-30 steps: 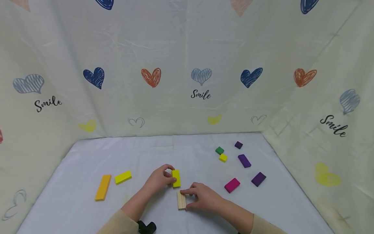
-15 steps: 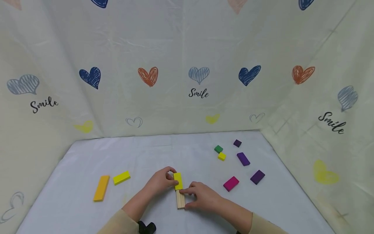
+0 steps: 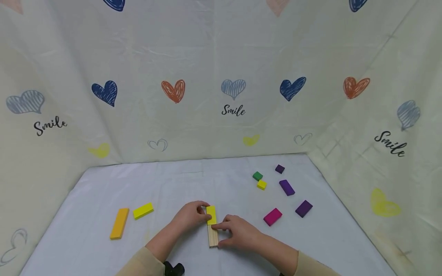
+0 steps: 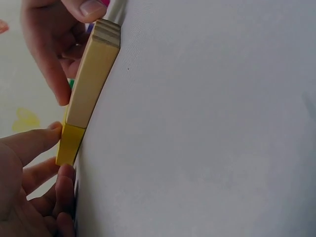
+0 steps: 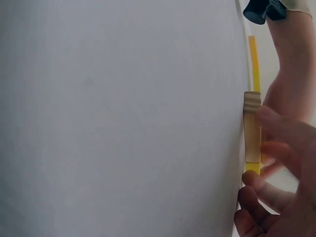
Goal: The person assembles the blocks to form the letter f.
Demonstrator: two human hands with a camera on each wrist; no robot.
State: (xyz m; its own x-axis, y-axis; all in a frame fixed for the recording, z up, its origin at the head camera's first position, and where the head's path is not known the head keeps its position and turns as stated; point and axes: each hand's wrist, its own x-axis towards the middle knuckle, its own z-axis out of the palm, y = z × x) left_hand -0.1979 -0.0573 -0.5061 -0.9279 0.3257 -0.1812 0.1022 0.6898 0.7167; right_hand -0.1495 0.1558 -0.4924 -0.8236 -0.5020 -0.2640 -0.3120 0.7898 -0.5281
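My left hand (image 3: 189, 216) pinches a small yellow block (image 3: 211, 212) between thumb and fingers, lying flat on the white-covered table. End to end with it, on the near side, lies a plain wooden block (image 3: 213, 237) with striped grain on its end. My right hand (image 3: 239, 232) holds this wooden block, thumb at the near end and index finger close to the seam. In the left wrist view the yellow block (image 4: 71, 143) meets the wooden block (image 4: 95, 79) in one line. The right wrist view shows only a short yellow stretch past the wooden block (image 5: 253, 136).
To the left lie a long orange block (image 3: 119, 224) and another yellow block (image 3: 143, 211). At the right are a pink block (image 3: 272, 217), several purple blocks (image 3: 304, 209), a green block (image 3: 257, 176) and a small yellow cube (image 3: 261, 184). A heart-printed cloth (image 3: 193, 126) hangs behind.
My left hand has brought the yellow block nearer and slightly right, closing the gap to the wooden block. My right hand has kept its hold on the wooden block.
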